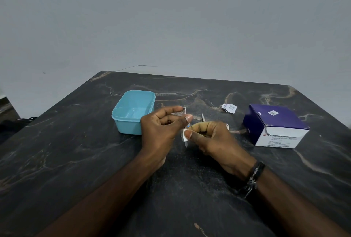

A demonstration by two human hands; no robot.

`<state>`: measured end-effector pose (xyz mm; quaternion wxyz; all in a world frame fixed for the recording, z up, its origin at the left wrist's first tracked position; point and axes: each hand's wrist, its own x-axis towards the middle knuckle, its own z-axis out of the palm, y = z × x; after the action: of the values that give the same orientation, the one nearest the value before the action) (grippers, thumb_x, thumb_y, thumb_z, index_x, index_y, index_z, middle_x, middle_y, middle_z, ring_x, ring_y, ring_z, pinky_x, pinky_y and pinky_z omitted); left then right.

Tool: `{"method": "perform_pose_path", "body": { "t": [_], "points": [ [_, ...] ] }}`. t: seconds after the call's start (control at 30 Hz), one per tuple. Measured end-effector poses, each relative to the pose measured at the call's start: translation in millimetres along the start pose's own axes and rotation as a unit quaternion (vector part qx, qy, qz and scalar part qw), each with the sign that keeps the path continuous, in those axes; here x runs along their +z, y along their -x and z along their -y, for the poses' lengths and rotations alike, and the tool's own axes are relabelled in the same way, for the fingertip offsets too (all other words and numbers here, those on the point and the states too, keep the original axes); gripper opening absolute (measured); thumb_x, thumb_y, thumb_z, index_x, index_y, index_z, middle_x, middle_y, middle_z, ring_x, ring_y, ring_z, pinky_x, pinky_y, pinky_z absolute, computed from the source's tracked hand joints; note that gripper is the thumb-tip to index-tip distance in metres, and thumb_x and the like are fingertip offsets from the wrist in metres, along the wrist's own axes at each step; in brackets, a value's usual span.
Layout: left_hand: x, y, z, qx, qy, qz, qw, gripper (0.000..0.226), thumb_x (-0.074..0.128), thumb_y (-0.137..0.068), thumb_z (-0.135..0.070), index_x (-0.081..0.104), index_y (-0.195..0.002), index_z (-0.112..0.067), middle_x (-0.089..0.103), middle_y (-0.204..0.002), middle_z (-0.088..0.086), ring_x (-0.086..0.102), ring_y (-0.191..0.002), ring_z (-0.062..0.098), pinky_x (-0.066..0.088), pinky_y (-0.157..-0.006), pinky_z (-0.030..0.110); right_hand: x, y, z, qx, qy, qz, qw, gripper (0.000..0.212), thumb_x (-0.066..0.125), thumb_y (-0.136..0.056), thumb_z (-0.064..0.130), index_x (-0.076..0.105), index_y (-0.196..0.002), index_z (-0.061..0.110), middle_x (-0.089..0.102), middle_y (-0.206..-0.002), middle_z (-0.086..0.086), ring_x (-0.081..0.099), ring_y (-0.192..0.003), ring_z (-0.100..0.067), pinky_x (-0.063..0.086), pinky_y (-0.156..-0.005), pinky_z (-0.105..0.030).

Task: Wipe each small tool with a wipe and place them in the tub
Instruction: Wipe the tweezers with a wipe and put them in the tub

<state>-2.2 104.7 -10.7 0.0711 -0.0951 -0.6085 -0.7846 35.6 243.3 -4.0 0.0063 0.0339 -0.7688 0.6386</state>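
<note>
Now upright tool (186,142), right hand (212,140) pinching

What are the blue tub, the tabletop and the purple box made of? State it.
Light blue rectangular tub: likely plastic, with a smooth moulded rim and a soft sheen.
Dark veined tabletop: marble-look stone or laminate, cannot tell which.
Purple and white box: printed cardboard with folded edges.

On the white front face of the purple box (275,124), at the right of the surface (76,161): a red round logo with "BD", then a heading starting "Alcohol", the rest blurred. Below, a line reading roughly "Isopropyl Alcohol 70%". Near the bottom edge, "100 Units" and "REF", digits unclear. On the box top, a small white code sticker, unreadable. On the torn white sachet (229,108), tiny print, illegible.
</note>
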Motion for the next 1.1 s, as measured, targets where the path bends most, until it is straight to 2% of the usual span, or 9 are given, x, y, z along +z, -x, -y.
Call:
{"method": "perform_pose_path", "body": {
  "t": [0.1, 0.23, 0.33, 0.4, 0.5, 0.67, 0.93, 1.1],
  "points": [
    [1, 1, -1, 0.010, 0.006, -0.005, 1.000, 0.037, 0.084, -0.066, -0.003, 0.069, -0.100, -0.004, 0.074, -0.073, 0.012, 0.074, -0.071, 0.023, 0.056, -0.064, 0.025, 1, 1, -1, -0.003, 0.005, 0.011, 1.000, 0.017, 0.064, -0.092, 0.011, 0.070, -0.090, -0.004, 0.061, -0.051, 0.009, 0.050, -0.041, 0.002, 0.036, -0.044, -0.008],
    [2, 2, -1, 0.003, 0.013, -0.003, 1.000, 0.038, 0.084, -0.065, -0.004, 0.069, -0.099, -0.003, 0.075, -0.076, 0.009, 0.072, -0.067, 0.016, 0.052, -0.054, 0.019, 3, 0, -1, -0.010, -0.006, -0.016, 1.000, 0.015, 0.065, -0.092, 0.012, 0.071, -0.082, 0.003, 0.058, -0.053, 0.007, 0.045, -0.044, -0.001, 0.035, -0.044, -0.014],
    [5, 2, 2, -0.020, -0.003, 0.010, 1.000, 0.023, 0.077, -0.078, -0.016, 0.070, -0.098, -0.009, 0.076, -0.083, 0.005, 0.071, -0.071, 0.014, 0.053, -0.054, 0.021, -1, -5, -1, -0.021, -0.022, -0.080, 0.996, 0.019, 0.065, -0.092, 0.016, 0.072, -0.083, 0.001, 0.053, -0.052, 0.003, 0.039, -0.047, -0.006, 0.032, -0.044, -0.017],
    [5, 1, 6, -0.041, -0.019, 0.013, 0.999, 0.010, 0.071, -0.085, -0.016, 0.070, -0.093, -0.010, 0.075, -0.081, 0.008, 0.069, -0.068, 0.013, 0.056, -0.055, 0.025, -5, -7, 1, -0.024, -0.038, -0.117, 0.992, 0.018, 0.063, -0.093, 0.016, 0.071, -0.087, 0.002, 0.053, -0.054, 0.002, 0.040, -0.047, -0.004, 0.033, -0.043, -0.015],
    [5, 0, 11, -0.068, -0.050, 0.051, 0.995, 0.005, 0.069, -0.087, -0.012, 0.071, -0.086, -0.007, 0.073, -0.076, 0.011, 0.065, -0.062, 0.015, 0.056, -0.057, 0.031, -10, -7, 4, -0.028, -0.078, -0.147, 0.986, 0.015, 0.060, -0.094, 0.013, 0.068, -0.084, 0.004, 0.050, -0.048, 0.009, 0.040, -0.042, 0.000, 0.032, -0.041, -0.013],
    [6, 6, 12, -0.073, -0.051, 0.115, 0.989, 0.005, 0.070, -0.086, -0.008, 0.070, -0.083, -0.004, 0.070, -0.068, 0.009, 0.064, -0.058, 0.020, 0.055, -0.055, 0.033, -9, -7, 2, -0.035, -0.072, -0.157, 0.984, 0.015, 0.060, -0.094, 0.012, 0.070, -0.084, 0.007, 0.052, -0.050, 0.005, 0.041, -0.042, -0.002, 0.033, -0.041, -0.016],
    [6, 6, 15, -0.064, -0.065, 0.139, 0.986, 0.009, 0.070, -0.086, -0.011, 0.071, -0.089, -0.003, 0.073, -0.073, 0.007, 0.065, -0.059, 0.020, 0.056, -0.057, 0.034, -5, -5, 2, -0.044, -0.060, -0.150, 0.986, 0.014, 0.059, -0.094, 0.008, 0.070, -0.091, 0.002, 0.057, -0.053, 0.007, 0.046, -0.045, 0.001, 0.037, -0.044, -0.012],
    [7, 6, 17, -0.056, -0.073, 0.140, 0.986, 0.011, 0.069, -0.088, -0.011, 0.072, -0.089, 0.000, 0.072, -0.073, 0.011, 0.065, -0.058, 0.021, 0.056, -0.056, 0.035, -3, -5, 5, -0.031, -0.073, -0.156, 0.985, 0.014, 0.058, -0.093, 0.006, 0.070, -0.085, 0.004, 0.057, -0.053, 0.003, 0.046, -0.044, -0.001, 0.036, -0.043, -0.012]
  ]
}}
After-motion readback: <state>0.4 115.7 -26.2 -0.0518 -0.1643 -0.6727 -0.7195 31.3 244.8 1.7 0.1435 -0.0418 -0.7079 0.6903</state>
